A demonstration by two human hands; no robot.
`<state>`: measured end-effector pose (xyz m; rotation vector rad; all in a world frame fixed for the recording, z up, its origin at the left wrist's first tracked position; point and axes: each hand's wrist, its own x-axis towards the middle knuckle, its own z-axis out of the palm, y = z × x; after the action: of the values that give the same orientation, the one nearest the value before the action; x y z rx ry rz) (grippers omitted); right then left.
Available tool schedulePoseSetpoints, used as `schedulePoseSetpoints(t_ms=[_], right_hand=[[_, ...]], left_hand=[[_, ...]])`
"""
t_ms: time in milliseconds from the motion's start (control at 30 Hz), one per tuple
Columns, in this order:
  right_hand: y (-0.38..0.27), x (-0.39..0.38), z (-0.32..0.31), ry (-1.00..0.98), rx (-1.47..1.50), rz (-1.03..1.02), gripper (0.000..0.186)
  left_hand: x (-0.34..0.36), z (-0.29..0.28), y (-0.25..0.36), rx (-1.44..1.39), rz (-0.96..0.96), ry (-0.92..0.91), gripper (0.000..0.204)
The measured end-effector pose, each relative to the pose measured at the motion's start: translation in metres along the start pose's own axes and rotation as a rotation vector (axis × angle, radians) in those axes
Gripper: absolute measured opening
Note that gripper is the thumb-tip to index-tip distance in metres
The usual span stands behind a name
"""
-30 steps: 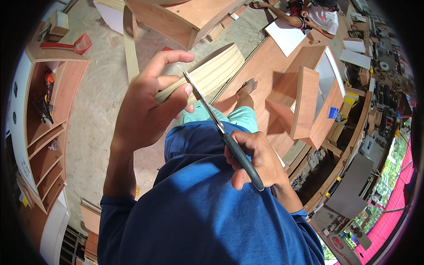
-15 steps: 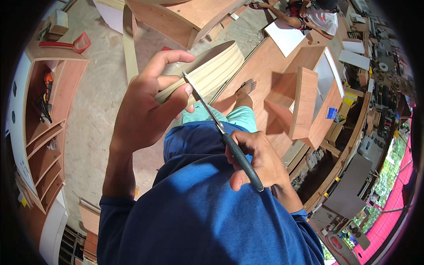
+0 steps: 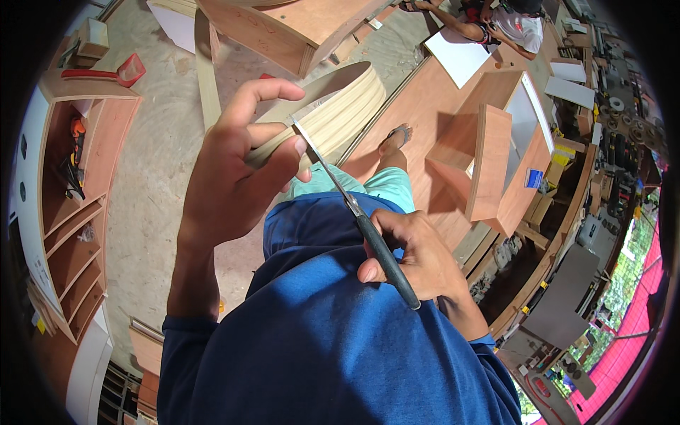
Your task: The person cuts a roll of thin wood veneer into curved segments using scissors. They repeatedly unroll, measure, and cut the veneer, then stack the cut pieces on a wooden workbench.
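My left hand (image 3: pixel 230 170) is closed on a long looped band of pale wood-grain edging strip (image 3: pixel 342 100), its index finger raised and curled over it. The steel scissors (image 3: pixel 317 154) lie with their blades across the band, the tip beside my left fingers. My right hand (image 3: pixel 411 258) grips the black scissor handle over my blue shirt. A length of the same strip (image 3: pixel 207 92) hangs behind my left hand.
Wooden carcasses stand at left (image 3: pixel 79 276), top (image 3: pixel 265 32) and right (image 3: pixel 489 159). A red scoop (image 3: pixel 129 69) tops the left one. A co-worker (image 3: pixel 517 28) sits at top right beside a white board (image 3: pixel 455 62). A cluttered workbench (image 3: pixel 577 241) runs along the right.
My right thumb has moved slightly up under the scissor handle, and the band's loop has shifted a little up and left. My left hand has barely moved.
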<state>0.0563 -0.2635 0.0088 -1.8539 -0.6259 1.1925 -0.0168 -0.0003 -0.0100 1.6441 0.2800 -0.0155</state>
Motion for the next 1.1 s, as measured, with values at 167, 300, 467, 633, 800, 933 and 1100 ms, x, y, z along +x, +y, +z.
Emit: schedulePoseSetpoints(t_ms=[167, 300, 467, 633, 800, 933, 1100], right_hand=[[-0.001, 0.000, -0.002, 0.013, -0.039, -0.030, 0.062], [-0.001, 0.000, -0.002, 0.012, -0.068, -0.019, 0.064], [0.000, 0.001, -0.001, 0.017, -0.082, -0.036, 0.065], [-0.003, 0.002, -0.002, 0.009, -0.101, -0.053, 0.063], [-0.007, 0.004, -0.005, -0.008, -0.104, -0.038, 0.062], [-0.009, 0.005, -0.005, -0.017, -0.121, -0.021, 0.061], [-0.015, 0.008, -0.004, -0.019, -0.113, -0.024, 0.061]], left_hand=[[0.002, 0.001, 0.000, 0.025, 0.070, 0.016, 0.023], [0.002, 0.002, -0.001, 0.005, 0.066, 0.018, 0.025], [0.002, 0.001, -0.005, -0.014, 0.039, 0.007, 0.024], [0.002, -0.001, -0.006, -0.039, 0.019, 0.004, 0.032], [0.002, -0.001, -0.005, -0.045, 0.018, 0.005, 0.035], [0.001, -0.002, -0.005, -0.050, 0.020, 0.008, 0.037], [0.001, -0.004, -0.006, -0.058, 0.018, 0.006, 0.040]])
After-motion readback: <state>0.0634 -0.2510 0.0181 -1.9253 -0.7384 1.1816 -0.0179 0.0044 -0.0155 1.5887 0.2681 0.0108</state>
